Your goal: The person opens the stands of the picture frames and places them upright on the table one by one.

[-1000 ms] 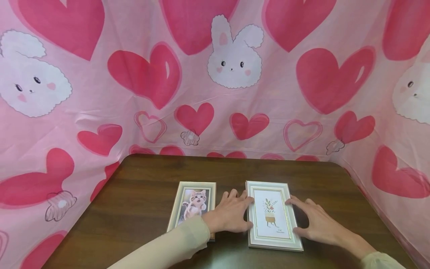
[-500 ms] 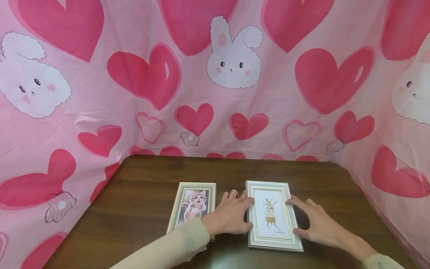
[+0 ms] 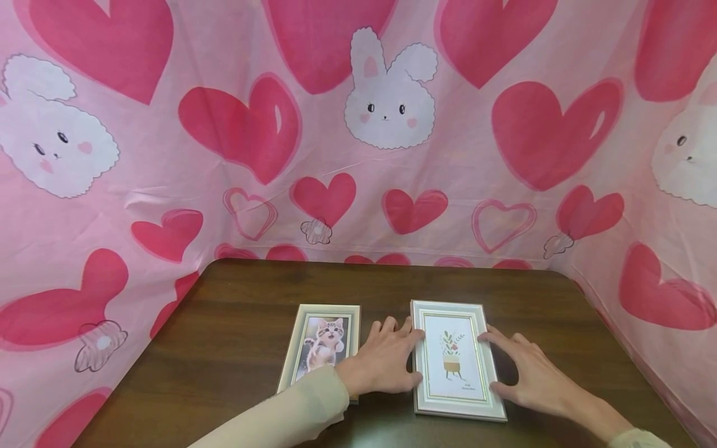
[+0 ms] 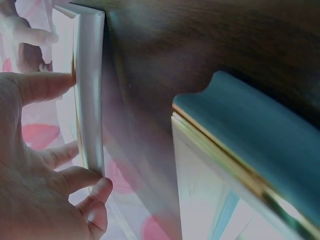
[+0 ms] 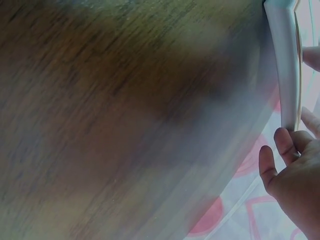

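Note:
A white picture frame point(image 3: 459, 406) with a potted-plant print lies face up on the brown table. My left hand point(image 3: 383, 361) holds its left edge, thumb and index fingertip set apart along the rim. On the opposite edge, my right hand point(image 3: 529, 370) grips in the same way. The left wrist view shows the frame's side point(image 4: 90, 85) with the left fingers point(image 4: 80, 179) bent against it. In the right wrist view, bent right fingers point(image 5: 285, 145) meet the frame's far end. A cream picture frame point(image 3: 292, 348) with a kitten photo lies to the left, partly covered by my left forearm.
The dark wooden table point(image 3: 252, 286) has rounded far corners. Pink cloth point(image 3: 330, 149) printed with hearts and rabbits hangs behind it and along both sides. The kitten frame stands close beside my left wrist.
Almost nothing differs. Both hands keep their hold on the plant frame, which has hardly shifted; the whole view has tilted very slightly.

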`<state>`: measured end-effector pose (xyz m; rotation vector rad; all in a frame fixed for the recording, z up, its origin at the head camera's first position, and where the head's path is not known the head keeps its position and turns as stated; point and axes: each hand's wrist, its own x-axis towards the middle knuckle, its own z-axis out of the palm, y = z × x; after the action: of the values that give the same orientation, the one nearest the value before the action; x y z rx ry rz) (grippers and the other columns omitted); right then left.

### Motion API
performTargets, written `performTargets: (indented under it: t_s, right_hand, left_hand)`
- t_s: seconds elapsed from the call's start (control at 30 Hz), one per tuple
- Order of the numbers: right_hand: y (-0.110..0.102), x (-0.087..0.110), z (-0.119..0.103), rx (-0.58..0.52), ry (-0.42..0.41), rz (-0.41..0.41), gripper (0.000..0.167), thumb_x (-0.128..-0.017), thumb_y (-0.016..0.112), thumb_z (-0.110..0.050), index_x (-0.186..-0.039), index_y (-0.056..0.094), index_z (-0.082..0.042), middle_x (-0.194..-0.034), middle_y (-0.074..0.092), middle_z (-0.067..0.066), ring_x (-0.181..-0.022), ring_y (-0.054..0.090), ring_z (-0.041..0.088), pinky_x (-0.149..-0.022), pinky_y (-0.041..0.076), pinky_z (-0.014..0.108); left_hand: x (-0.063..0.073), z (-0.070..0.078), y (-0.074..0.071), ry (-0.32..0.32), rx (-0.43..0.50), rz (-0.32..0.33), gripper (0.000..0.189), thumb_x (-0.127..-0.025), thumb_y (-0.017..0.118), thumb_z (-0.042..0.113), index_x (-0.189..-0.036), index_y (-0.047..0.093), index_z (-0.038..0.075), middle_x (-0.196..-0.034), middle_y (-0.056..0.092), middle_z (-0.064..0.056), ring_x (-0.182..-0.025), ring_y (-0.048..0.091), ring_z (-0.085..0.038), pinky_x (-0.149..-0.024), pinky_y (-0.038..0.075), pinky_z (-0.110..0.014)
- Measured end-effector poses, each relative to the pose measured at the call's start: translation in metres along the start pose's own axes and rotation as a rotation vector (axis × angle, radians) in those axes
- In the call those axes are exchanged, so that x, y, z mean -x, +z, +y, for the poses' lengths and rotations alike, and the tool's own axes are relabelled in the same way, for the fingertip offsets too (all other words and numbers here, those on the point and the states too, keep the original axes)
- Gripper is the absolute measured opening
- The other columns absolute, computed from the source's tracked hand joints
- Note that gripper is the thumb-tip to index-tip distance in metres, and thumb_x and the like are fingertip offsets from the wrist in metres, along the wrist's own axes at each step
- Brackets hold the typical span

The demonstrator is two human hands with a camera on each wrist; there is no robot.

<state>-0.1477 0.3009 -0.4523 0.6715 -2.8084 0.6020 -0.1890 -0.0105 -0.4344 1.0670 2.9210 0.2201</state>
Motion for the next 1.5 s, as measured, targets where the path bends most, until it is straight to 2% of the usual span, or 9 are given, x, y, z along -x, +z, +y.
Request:
performTargets:
  t_s: [0.43,0.67,1.0,1.27,1.5]
  right_hand:
    - [0.001,0.002,-0.001,0.013,-0.011,0.019,0.079,-0.069,0.096,-0.031,-0.140,0.062,-0.020,-0.148,0.059,0.017,-0.098,0.048,0.008,-0.083,0.042,0.045]
    - [0.002,0.005,-0.002,0.037,-0.041,0.064,0.081,-0.066,0.098,-0.028,-0.139,0.063,-0.020,-0.149,0.059,0.017,-0.096,0.046,0.004,-0.080,0.040,0.040]
    - [0.004,0.008,-0.003,0.042,-0.043,0.093,0.083,-0.064,0.098,-0.026,-0.139,0.063,-0.021,-0.149,0.058,0.019,-0.098,0.047,0.004,-0.080,0.039,0.040]
    - [0.004,0.011,-0.003,0.055,-0.061,0.119,0.084,-0.063,0.099,-0.027,-0.139,0.062,-0.021,-0.148,0.059,0.020,-0.096,0.046,0.003,-0.079,0.038,0.038]
    - [0.006,0.012,-0.005,0.068,-0.078,0.148,0.087,-0.061,0.099,-0.025,-0.139,0.062,-0.021,-0.147,0.060,0.019,-0.096,0.046,0.002,-0.079,0.038,0.036]
  left_hand:
    - [0.002,0.002,0.002,0.001,-0.025,0.032,0.072,-0.089,0.074,0.056,-0.151,0.054,0.026,-0.161,0.047,-0.008,-0.111,0.046,-0.021,-0.086,0.034,-0.035]
    - [0.003,0.002,0.001,0.002,-0.028,0.035,0.072,-0.090,0.073,0.056,-0.152,0.054,0.026,-0.162,0.046,-0.008,-0.112,0.046,-0.021,-0.087,0.035,-0.036]
    - [0.005,0.004,0.000,0.008,-0.028,0.053,0.071,-0.090,0.073,0.055,-0.152,0.053,0.025,-0.163,0.044,-0.009,-0.113,0.046,-0.022,-0.088,0.035,-0.037]
    - [0.006,0.006,0.001,0.008,-0.033,0.042,0.072,-0.091,0.071,0.055,-0.154,0.051,0.027,-0.165,0.041,-0.009,-0.115,0.046,-0.023,-0.090,0.036,-0.038]
    - [0.009,0.006,0.002,0.017,-0.051,0.067,0.071,-0.091,0.071,0.055,-0.153,0.051,0.026,-0.165,0.041,-0.010,-0.114,0.047,-0.022,-0.088,0.036,-0.036]
